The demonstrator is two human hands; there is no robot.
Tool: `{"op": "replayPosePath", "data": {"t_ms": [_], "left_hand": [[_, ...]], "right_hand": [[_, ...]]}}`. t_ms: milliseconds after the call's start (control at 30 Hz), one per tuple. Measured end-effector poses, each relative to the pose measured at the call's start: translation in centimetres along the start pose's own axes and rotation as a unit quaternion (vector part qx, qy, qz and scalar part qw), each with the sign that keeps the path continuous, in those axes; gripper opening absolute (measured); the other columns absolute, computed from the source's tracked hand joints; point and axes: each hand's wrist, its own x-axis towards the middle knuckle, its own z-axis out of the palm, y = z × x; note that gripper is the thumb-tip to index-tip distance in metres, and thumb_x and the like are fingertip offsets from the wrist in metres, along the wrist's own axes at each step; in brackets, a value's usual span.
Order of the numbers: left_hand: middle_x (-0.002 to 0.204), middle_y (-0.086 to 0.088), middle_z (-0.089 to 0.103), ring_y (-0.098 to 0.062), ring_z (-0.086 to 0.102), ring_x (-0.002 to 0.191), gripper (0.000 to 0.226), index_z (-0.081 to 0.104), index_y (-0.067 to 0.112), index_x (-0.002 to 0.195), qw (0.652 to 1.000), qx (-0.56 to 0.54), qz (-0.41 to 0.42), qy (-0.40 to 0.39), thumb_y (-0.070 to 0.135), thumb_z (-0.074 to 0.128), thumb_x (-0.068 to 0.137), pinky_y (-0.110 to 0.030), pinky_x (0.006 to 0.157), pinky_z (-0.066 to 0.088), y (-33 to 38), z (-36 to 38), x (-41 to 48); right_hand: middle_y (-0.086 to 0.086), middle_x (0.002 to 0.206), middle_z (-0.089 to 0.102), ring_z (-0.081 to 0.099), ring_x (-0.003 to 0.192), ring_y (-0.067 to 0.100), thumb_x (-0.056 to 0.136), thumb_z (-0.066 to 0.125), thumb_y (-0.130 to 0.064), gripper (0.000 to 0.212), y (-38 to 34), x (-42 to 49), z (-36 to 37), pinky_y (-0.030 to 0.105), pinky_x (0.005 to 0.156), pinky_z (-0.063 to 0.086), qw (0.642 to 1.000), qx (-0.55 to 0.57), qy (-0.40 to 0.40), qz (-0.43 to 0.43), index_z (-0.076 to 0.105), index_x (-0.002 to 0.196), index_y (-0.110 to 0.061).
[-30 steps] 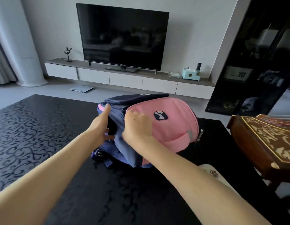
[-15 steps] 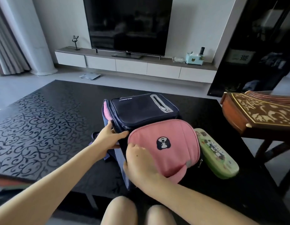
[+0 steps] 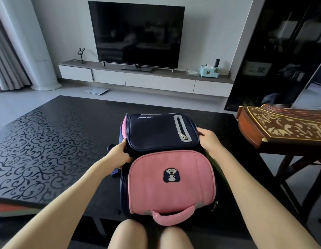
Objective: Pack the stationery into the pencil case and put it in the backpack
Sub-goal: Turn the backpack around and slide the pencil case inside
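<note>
Backpack: flat on table, pink front up.
Left hand: fingers clamped on its left edge.
Right hand: gripping right edge.
Tip: steady both sides evenly — then open wide.

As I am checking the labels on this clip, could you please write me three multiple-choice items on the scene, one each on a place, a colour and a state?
1. Where does the backpack lie?
A. On the floor
B. On the black table
C. On the shelf under the television

2. What colour is the backpack's front pocket?
A. Green
B. Yellow
C. Pink

3. What are the left hand and the right hand doing?
A. Each holds one side of the backpack
B. Both rest on the knees
C. One holds a pen

Answers:
1 B, as the backpack lies flat on the dark patterned top.
2 C, as the pocket with the animal patch is pink.
3 A, as the hands hold the navy part from left and right.
</note>
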Motion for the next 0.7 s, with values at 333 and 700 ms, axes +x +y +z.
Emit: {"op": "replayPosePath", "data": {"t_ms": [333, 700], "left_hand": [[0.082, -0.004, 0.052, -0.018, 0.053, 0.064, 0.081, 0.012, 0.047, 0.138, 0.998, -0.005, -0.06, 0.011, 0.003, 0.048, 0.081, -0.024, 0.044, 0.046, -0.3, 1.0, -0.1], [0.124, -0.018, 0.049, -0.035, 0.047, 0.109, 0.062, 0.039, 0.018, 0.132, 0.954, 0.238, 0.049, 0.174, 0.021, 0.056, 0.072, -0.039, 0.086, 0.045, 0.7, 0.5, -0.4]], "right_hand": [[0.01, 0.116, 0.056, 0.052, 0.099, 0.03, 0.091, 0.048, -0.012, 0.026, 1.0, 1.2, -1.2, 0.038, 0.075, 0.048, 0.925, -0.338, 0.08, -0.153, 0.06, 0.113, -0.02], [0.01, 0.121, 0.06, 0.053, 0.11, 0.031, 0.092, 0.046, -0.012, 0.033, 0.4, 1.8, -1.6, 0.038, 0.086, 0.046, 0.927, -0.34, 0.007, -0.161, 0.057, 0.124, -0.013]]}}
